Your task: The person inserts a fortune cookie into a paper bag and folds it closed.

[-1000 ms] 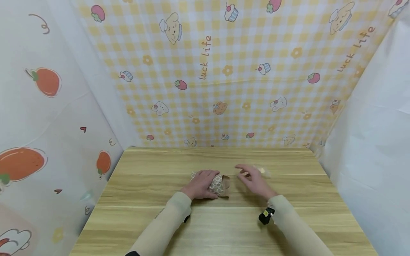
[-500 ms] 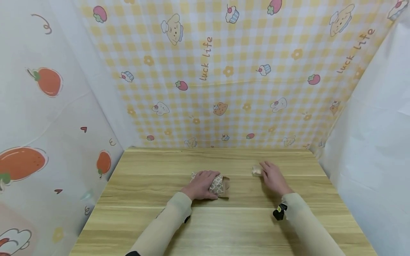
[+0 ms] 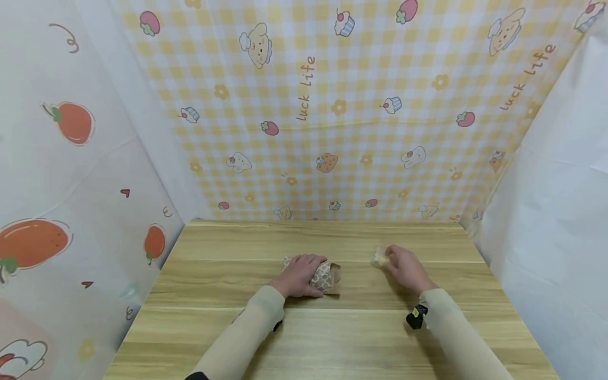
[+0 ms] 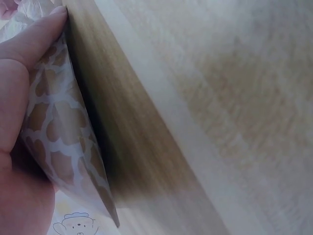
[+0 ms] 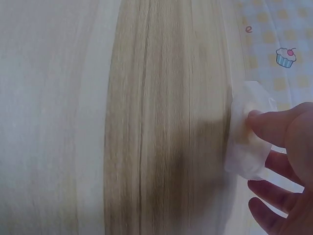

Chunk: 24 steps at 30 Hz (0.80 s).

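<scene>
My left hand (image 3: 300, 275) lies across a patterned paper bag (image 3: 323, 277) on the table, thumb on the near side and fingers over the top. The bag is brown with white cell-like shapes, and its cut end faces right. The left wrist view shows the thumb pressed along the bag's (image 4: 61, 127) upper part. To the right, my right hand (image 3: 405, 266) pinches a small translucent wrapped packet (image 3: 378, 258). Something pale yellowish shows through that packet's (image 5: 244, 139) wrapper in the right wrist view, where the thumb presses its face.
The wooden table (image 3: 332, 338) ends at a yellow checked cloth (image 3: 304, 179) hanging at the back. White sheets stand on both sides, a printed left sheet (image 3: 104, 221) and a plain right sheet (image 3: 546, 221). A black wrist camera (image 3: 416, 316) sits under my right wrist.
My right hand has moved right from near the bag's open end to the packet and now pinches it; the packet has tilted and shifted slightly. My left hand has stayed on the bag.
</scene>
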Each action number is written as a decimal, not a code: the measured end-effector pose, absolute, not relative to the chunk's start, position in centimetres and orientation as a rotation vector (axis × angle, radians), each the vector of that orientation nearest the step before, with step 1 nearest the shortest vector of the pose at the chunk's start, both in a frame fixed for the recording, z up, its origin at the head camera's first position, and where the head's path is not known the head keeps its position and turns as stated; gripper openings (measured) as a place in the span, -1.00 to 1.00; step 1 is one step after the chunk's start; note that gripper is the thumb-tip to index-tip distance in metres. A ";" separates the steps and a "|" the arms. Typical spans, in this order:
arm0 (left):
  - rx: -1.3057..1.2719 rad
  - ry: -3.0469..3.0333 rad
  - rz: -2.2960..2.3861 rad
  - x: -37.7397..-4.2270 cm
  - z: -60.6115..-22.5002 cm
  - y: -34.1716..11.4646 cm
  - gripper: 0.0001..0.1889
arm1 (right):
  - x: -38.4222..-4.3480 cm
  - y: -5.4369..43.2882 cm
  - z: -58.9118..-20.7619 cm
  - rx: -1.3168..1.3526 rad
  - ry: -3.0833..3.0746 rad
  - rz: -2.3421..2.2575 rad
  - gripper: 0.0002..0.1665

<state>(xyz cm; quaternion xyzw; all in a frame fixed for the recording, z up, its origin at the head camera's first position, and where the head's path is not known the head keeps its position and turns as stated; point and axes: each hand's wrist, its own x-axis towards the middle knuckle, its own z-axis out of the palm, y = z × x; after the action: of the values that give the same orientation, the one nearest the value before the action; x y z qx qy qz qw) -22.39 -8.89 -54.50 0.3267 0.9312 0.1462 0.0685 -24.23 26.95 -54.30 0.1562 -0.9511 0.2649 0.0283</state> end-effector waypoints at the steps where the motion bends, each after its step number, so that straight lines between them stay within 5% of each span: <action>1: 0.984 2.804 0.441 -22.4 -54.5 -8.9 -0.01 | -24.2 26.9 -54.2 0.480 -2.939 0.823 -0.69; 8: 0.980 2.806 0.413 -22.6 -54.6 -8.7 -0.01 | -23.5 25.5 -54.1 0.425 -2.974 1.060 -0.73; 16: 0.962 2.812 0.417 -22.8 -54.5 -8.7 -0.01 | -22.5 22.7 -54.7 0.563 -2.884 1.041 -0.43; 24: 0.946 2.808 0.417 -22.5 -54.4 -8.6 -0.01 | -21.8 20.2 -54.7 0.619 -2.864 1.146 -0.66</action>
<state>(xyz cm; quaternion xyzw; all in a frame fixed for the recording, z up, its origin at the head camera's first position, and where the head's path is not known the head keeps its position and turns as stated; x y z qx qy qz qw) -22.51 -8.62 -54.38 0.3154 0.9358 0.1389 0.0746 -21.75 20.21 -54.67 0.1966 -0.9103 0.3644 -0.0024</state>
